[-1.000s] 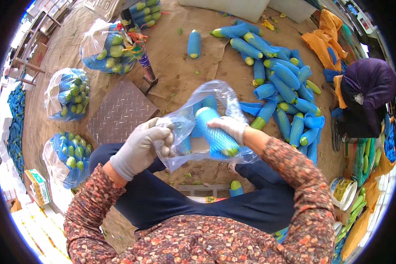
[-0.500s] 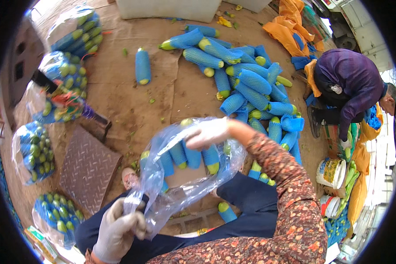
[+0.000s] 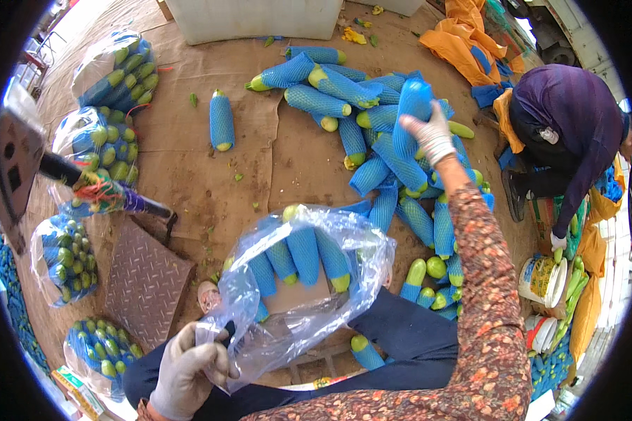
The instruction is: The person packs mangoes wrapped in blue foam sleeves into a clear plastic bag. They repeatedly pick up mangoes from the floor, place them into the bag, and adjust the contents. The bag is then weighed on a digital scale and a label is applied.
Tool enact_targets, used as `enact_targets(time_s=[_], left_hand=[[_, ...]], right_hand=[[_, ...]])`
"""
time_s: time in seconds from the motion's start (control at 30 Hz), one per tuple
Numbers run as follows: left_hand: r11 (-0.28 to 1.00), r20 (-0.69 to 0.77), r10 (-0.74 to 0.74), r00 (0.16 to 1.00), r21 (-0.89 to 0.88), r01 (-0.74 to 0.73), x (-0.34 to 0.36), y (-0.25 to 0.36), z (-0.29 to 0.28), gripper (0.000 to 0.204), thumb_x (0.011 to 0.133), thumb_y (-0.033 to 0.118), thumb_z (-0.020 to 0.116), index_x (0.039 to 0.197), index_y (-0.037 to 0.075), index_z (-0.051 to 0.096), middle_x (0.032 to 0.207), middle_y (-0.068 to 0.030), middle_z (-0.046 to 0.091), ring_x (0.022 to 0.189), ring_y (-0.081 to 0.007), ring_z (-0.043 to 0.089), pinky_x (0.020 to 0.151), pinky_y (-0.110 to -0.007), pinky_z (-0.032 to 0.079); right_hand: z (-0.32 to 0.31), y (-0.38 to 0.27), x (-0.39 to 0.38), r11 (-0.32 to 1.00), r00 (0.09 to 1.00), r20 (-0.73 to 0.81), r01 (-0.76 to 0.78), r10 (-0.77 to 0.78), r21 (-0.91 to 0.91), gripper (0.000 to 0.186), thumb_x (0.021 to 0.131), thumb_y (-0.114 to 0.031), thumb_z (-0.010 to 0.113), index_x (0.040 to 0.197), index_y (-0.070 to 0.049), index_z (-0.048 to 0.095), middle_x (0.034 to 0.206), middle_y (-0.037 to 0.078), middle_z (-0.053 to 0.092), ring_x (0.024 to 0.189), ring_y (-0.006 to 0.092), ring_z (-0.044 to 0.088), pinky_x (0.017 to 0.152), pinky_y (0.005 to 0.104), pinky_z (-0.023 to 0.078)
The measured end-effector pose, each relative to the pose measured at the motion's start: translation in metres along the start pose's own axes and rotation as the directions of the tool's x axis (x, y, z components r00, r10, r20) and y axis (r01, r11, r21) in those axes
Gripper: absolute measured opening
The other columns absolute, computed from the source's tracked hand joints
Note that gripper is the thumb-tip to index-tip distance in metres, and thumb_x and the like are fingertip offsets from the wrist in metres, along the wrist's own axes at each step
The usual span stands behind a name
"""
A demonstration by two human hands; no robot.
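Note:
My gloved left hand point(image 3: 195, 368) grips the rim of a clear plastic bag point(image 3: 351, 295) between my legs, which holds several pale-green gourds in blue mesh sleeves point(image 3: 303, 256). My gloved right hand point(image 3: 432, 133) reaches to the pile of sleeved gourds point(image 3: 383, 151) beyond the bag and has its fingers on one upright gourd point(image 3: 411, 98). The bag's mouth gapes open.
Filled bags point(image 3: 60, 259) line the left beside a platform scale point(image 3: 147, 274). White foam boxes point(image 3: 253, 15) stand at the back. A co-worker point(image 3: 562, 123) bends at the right near buckets point(image 3: 539, 281) and orange sacks point(image 3: 463, 52).
My right hand set the gourd it held into the bag and moved up-right to the pile, taking another. My left hand moved lower with the bag. The co-worker bent toward the right.

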State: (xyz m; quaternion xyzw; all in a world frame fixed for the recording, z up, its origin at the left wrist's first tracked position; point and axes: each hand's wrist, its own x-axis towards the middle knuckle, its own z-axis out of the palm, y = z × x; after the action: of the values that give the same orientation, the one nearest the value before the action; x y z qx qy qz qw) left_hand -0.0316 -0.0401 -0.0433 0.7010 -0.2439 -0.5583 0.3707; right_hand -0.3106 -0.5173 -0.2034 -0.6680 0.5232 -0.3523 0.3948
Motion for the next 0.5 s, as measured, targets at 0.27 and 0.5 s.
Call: enact_targets(time_s=[0.27,0.5], left_hand=[[0.8,0.084,0.014,0.996,-0.599,0.039,-0.018,-0.007,-0.001,0.035,0.102,0.023,0.055,0.122,-0.006,0.055,0.072,-0.0039,0.056,0.056,-0.011,0.051,0.064,-0.03,0.053],[0.734,0.058,0.046,0.997,-0.68,0.006,-0.036,-0.028,-0.003,0.031,0.103,0.019,0.054,0.123,-0.005,0.056,0.073,-0.0034,0.058,0.056,-0.0104,0.053,0.068,-0.03,0.056]], right_hand=[[-0.004,-0.137,-0.15,0.453,0.549,0.814,-0.686,-0.192,0.569,0.102,0.088,-0.07,0.064,0.155,0.001,0.035,0.149,0.026,0.05,0.123,0.0379,0.061,0.097,0.0534,0.056],[0.119,-0.169,-0.268,0.657,0.548,0.817,-0.551,-0.181,0.515,0.069,0.087,-0.026,0.076,0.146,-0.004,0.048,0.119,0.008,0.066,0.109,0.0188,0.065,0.098,0.035,0.053]])
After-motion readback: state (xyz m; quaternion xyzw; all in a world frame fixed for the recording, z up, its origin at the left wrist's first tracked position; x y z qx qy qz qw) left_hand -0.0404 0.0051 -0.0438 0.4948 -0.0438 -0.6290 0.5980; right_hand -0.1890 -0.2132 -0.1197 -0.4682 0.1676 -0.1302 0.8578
